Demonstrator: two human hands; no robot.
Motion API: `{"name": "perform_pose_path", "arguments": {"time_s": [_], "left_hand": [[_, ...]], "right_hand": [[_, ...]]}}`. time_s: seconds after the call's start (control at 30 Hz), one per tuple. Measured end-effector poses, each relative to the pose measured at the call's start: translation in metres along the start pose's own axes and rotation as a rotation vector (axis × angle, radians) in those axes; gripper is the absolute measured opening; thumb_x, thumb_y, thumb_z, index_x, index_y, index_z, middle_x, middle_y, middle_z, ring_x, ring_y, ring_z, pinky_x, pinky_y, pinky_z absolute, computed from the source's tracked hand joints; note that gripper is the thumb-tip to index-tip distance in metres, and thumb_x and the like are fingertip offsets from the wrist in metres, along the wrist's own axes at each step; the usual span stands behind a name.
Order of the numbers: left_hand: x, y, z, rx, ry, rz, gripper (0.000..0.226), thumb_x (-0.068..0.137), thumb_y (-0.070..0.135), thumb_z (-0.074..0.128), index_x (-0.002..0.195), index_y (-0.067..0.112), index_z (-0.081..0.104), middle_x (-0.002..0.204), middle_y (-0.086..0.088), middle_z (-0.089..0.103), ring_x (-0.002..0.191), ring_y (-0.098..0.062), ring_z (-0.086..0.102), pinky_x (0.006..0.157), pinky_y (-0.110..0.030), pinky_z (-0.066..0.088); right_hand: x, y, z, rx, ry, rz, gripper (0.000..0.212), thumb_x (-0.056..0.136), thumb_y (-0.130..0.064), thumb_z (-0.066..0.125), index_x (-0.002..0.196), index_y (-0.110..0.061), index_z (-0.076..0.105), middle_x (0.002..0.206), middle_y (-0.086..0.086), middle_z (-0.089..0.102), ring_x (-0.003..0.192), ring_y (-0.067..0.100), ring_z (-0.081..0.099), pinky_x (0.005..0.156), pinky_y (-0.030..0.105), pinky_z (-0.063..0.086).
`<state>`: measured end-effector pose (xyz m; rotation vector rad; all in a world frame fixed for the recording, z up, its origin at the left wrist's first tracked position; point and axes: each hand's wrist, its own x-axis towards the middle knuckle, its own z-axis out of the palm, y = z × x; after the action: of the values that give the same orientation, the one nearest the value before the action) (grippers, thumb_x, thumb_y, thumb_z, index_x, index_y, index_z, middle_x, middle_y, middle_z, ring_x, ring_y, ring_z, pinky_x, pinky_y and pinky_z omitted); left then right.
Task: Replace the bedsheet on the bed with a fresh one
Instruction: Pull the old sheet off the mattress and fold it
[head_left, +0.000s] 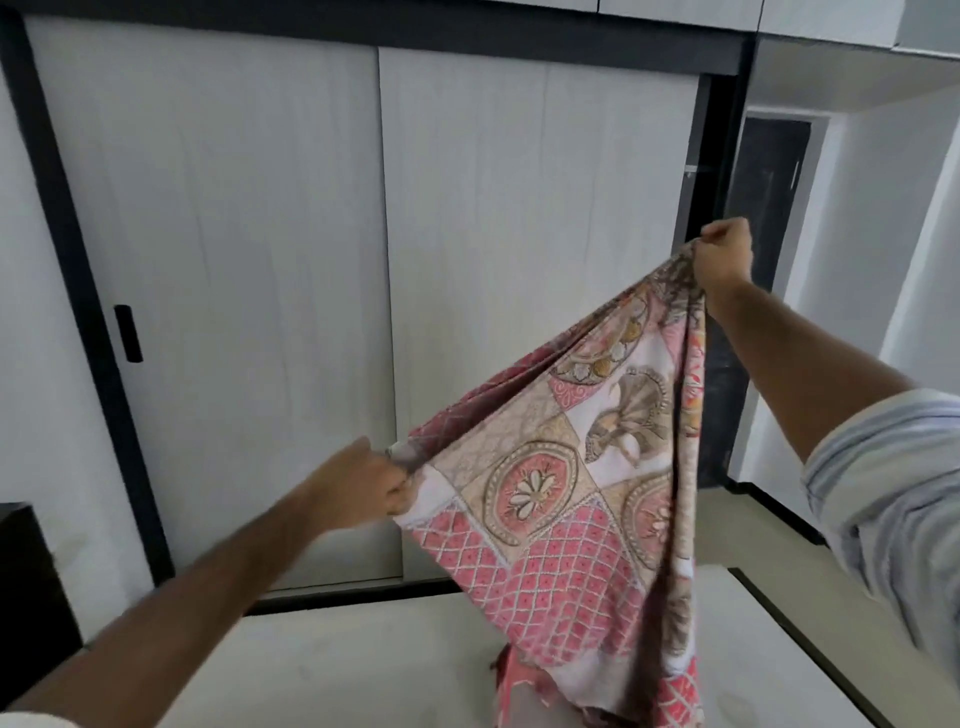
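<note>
A pink, beige and white patterned bedsheet (566, 499) hangs in the air in front of me, stretched between both hands. My right hand (724, 252) is raised high on the right and grips one bunched part of the sheet's edge. My left hand (371, 480) is lower and near the middle, pinching another part of the edge. The sheet's lower end trails down onto the bare white mattress (363, 670) below.
A tall wardrobe with white sliding doors (363, 260) and a black frame fills the wall ahead. A dark doorway (769, 182) opens at the right. A dark piece of furniture (26, 582) stands at the left edge, and floor shows to the right of the bed.
</note>
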<state>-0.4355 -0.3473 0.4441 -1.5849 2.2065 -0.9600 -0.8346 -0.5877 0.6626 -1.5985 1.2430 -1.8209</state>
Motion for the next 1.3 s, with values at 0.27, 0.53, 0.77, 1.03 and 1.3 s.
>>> {"name": "perform_pose_path", "arguments": {"time_s": [0.27, 0.53, 0.77, 1.03, 1.3], "left_hand": [[-0.032, -0.070, -0.032, 0.062, 0.133, -0.311, 0.032, 0.066, 0.018, 0.088, 0.091, 0.020, 0.068, 0.061, 0.001, 0.064, 0.046, -0.020, 0.058, 0.063, -0.034, 0.040], [-0.028, -0.187, -0.144, 0.217, 0.295, -0.745, 0.024, 0.071, 0.012, 0.083, 0.091, 0.006, 0.071, 0.065, -0.017, 0.059, 0.063, -0.029, 0.057, 0.079, -0.043, 0.039], [-0.045, -0.185, -0.219, 0.291, 0.492, -0.941, 0.027, 0.091, 0.024, 0.061, 0.090, -0.003, 0.065, 0.068, -0.024, 0.053, 0.088, -0.042, 0.046, 0.087, -0.055, 0.035], [-0.086, -0.167, -0.231, -0.136, 0.683, -1.150, 0.012, 0.095, 0.008, 0.055, 0.103, 0.001, 0.060, 0.101, -0.026, 0.067, 0.088, -0.050, 0.062, 0.073, -0.051, 0.049], [-0.124, -0.144, -0.267, -0.640, 1.249, -1.379, 0.028, 0.078, 0.012, 0.031, 0.079, 0.036, 0.045, 0.095, 0.008, 0.062, 0.089, -0.010, 0.056, 0.077, -0.026, 0.046]], "right_hand": [[0.004, -0.010, 0.007, 0.004, 0.013, -0.041, 0.023, 0.091, 0.000, 0.042, 0.104, -0.019, 0.044, 0.109, 0.001, 0.049, 0.090, 0.012, 0.049, 0.060, 0.015, 0.040], [0.021, -0.051, 0.007, -0.116, -0.008, -0.070, 0.030, 0.090, 0.000, 0.043, 0.114, -0.012, 0.054, 0.106, 0.002, 0.054, 0.093, 0.020, 0.049, 0.079, 0.029, 0.041], [0.006, -0.063, 0.002, 0.190, -0.116, 0.079, 0.029, 0.089, 0.010, 0.036, 0.102, -0.014, 0.045, 0.096, 0.011, 0.057, 0.053, 0.018, 0.066, 0.038, 0.029, 0.052], [-0.034, -0.067, 0.016, 0.521, -0.160, -0.053, 0.043, 0.082, 0.014, 0.019, 0.096, -0.017, 0.044, 0.086, 0.004, 0.048, 0.059, 0.022, 0.066, 0.066, 0.045, 0.062], [-0.093, -0.126, -0.016, 0.351, -0.013, -0.335, 0.048, 0.043, -0.004, 0.025, 0.058, -0.026, 0.064, 0.079, 0.001, 0.066, 0.070, 0.012, 0.064, 0.068, 0.035, 0.056]]}}
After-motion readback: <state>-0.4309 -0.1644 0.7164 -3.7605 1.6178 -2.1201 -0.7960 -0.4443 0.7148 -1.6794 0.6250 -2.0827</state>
